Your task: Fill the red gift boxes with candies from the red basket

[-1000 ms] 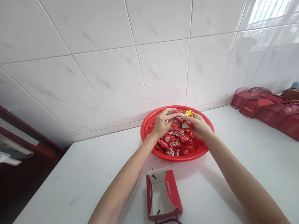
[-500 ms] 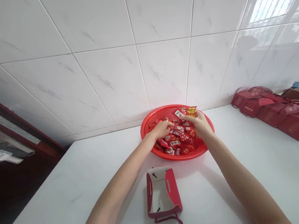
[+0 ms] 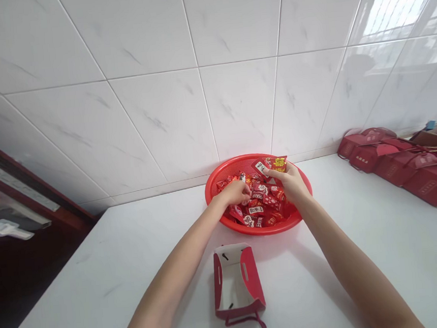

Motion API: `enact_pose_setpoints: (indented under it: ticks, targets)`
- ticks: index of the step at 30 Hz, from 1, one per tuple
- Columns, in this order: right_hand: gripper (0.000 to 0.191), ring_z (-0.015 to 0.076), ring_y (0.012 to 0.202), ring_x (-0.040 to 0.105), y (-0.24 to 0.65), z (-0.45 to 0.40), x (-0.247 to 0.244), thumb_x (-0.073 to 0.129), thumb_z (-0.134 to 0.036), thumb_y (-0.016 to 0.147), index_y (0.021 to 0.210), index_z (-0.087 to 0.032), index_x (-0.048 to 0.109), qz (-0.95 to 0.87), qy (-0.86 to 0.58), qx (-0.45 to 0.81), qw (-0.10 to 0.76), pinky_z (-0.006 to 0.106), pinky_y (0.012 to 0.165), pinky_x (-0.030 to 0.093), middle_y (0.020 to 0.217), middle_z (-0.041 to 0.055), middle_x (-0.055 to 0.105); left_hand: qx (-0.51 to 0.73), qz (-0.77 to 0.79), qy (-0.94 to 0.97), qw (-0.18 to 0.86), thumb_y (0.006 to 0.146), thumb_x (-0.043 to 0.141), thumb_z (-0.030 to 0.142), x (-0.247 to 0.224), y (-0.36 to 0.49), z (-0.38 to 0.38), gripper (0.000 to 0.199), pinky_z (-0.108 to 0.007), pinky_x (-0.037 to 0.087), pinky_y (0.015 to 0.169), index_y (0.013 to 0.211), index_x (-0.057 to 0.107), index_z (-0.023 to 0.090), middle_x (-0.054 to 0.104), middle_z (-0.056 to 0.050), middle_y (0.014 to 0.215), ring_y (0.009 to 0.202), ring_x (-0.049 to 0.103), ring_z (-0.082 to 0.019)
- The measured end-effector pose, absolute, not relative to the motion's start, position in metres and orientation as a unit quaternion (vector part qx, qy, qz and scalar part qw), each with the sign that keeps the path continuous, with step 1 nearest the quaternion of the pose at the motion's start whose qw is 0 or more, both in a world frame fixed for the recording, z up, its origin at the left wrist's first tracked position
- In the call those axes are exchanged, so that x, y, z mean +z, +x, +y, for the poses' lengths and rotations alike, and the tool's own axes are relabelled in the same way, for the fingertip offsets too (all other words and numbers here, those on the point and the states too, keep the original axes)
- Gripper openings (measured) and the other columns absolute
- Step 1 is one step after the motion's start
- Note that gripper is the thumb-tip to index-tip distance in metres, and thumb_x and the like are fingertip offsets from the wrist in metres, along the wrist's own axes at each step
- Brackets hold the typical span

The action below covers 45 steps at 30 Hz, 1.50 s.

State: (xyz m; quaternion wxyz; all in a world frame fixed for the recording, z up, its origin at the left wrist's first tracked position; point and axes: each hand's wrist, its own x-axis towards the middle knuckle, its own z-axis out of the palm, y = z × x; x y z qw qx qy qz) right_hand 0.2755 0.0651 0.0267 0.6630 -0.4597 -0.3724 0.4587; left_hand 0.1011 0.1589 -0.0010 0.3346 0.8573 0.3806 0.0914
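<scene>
Against the wall stands a red plastic basket [image 3: 307, 187] holding many red-wrapped candies [image 3: 271, 203]. My left hand [image 3: 237, 192] is down among the candies on the basket's left side, its fingers curled in; whatever is between the fingertips is hidden. Over the right part of the basket, my right hand [image 3: 293, 180] grips red candy packets [image 3: 270, 165] with white and yellow lettering, thumb on top. In front of the basket sits an open red gift box [image 3: 254, 278], white inside and bare, with a cord handle at its near end.
Several closed red gift boxes [image 3: 390, 161] stand in a row along the wall at the right, beside a cardboard box [image 3: 430, 140]. A white tiled wall [image 3: 236, 106] rises behind the white tabletop [image 3: 141, 242]. On the left is a dark red cabinet [image 3: 66, 218].
My left hand has shifted slightly down among the candies, its fingers now curled lower. My right hand still grips the packets and has hardly moved.
</scene>
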Motion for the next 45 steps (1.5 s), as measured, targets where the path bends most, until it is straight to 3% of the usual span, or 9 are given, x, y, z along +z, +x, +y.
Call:
enact_pose_setpoints:
  ticks: [2,6,12,16,28,39,45]
  targets:
    - [0.039,0.0226,0.072,0.072,0.275,0.065,0.027,0.088,-0.031,0.06,0.091,-0.02,0.066,-0.372,-0.455,0.455,0.669,0.031,0.057,0.058,0.083,0.0019,0.076,0.185,0.379,0.834,0.355,0.088,0.065,0.025,0.003,0.1,0.16,0.014,-0.031,0.053,0.076,0.083,0.071,0.013,0.073,-0.005,0.084,0.08,0.066,-0.018]
    - [0.038,0.0227,0.074,0.073,0.274,0.064,0.029,0.088,-0.031,0.06,0.089,-0.02,0.066,-0.371,-0.447,0.451,0.678,0.034,0.064,0.06,0.083,0.0019,0.076,0.337,0.359,0.772,0.401,0.089,0.06,0.039,0.009,0.101,0.162,0.032,-0.03,0.053,0.075,0.104,0.072,0.013,0.074,-0.01,0.105,0.087,0.067,-0.02]
    - [0.039,0.0219,0.073,0.072,0.273,0.064,0.029,0.088,-0.031,0.061,0.091,-0.021,0.065,-0.358,-0.462,0.438,0.683,0.033,0.062,0.06,0.084,0.0012,0.076,0.422,0.31,0.712,0.469,0.078,0.069,0.057,0.013,0.101,0.156,0.045,-0.026,0.048,0.058,0.095,0.073,0.016,0.069,-0.002,0.079,0.061,0.058,-0.012]
    - [0.037,0.0232,0.078,0.073,0.273,0.065,0.028,0.087,-0.033,0.063,0.091,-0.021,0.065,-0.37,-0.46,0.447,0.673,0.033,0.063,0.061,0.087,0.0026,0.076,0.435,0.291,0.689,0.502,0.074,0.074,0.056,0.017,0.101,0.151,0.043,-0.024,0.045,0.053,0.092,0.072,0.016,0.063,0.002,0.07,0.052,0.051,-0.01]
    - [0.039,0.0237,0.084,0.073,0.271,0.057,0.034,0.084,-0.04,0.071,0.099,-0.02,0.064,-0.449,-0.483,0.457,0.597,0.035,0.07,0.06,0.095,0.0049,0.076,0.399,0.284,0.677,0.55,0.076,0.079,0.046,0.018,0.102,0.143,0.037,-0.024,0.049,0.054,0.092,0.069,0.014,0.065,-0.001,0.075,0.059,0.058,-0.012]
    - [0.047,0.0267,0.091,0.072,0.272,0.055,0.033,0.088,-0.037,0.064,0.102,-0.021,0.066,-0.49,-0.503,0.45,0.551,0.041,0.077,0.061,0.095,0.0041,0.076,0.421,0.286,0.674,0.535,0.071,0.084,0.041,0.018,0.102,0.146,0.041,-0.023,0.047,0.057,0.101,0.071,0.016,0.066,-0.001,0.081,0.064,0.058,-0.012]
    - [0.041,0.025,0.089,0.072,0.263,0.047,0.043,0.087,-0.036,0.067,0.097,-0.021,0.064,-0.531,-0.479,0.422,0.557,0.039,0.078,0.059,0.099,0.0058,0.076,0.425,0.277,0.675,0.536,0.074,0.077,0.055,0.027,0.092,0.125,0.041,-0.026,0.047,0.062,0.081,0.068,0.016,0.063,0.0,0.071,0.064,0.057,-0.013]
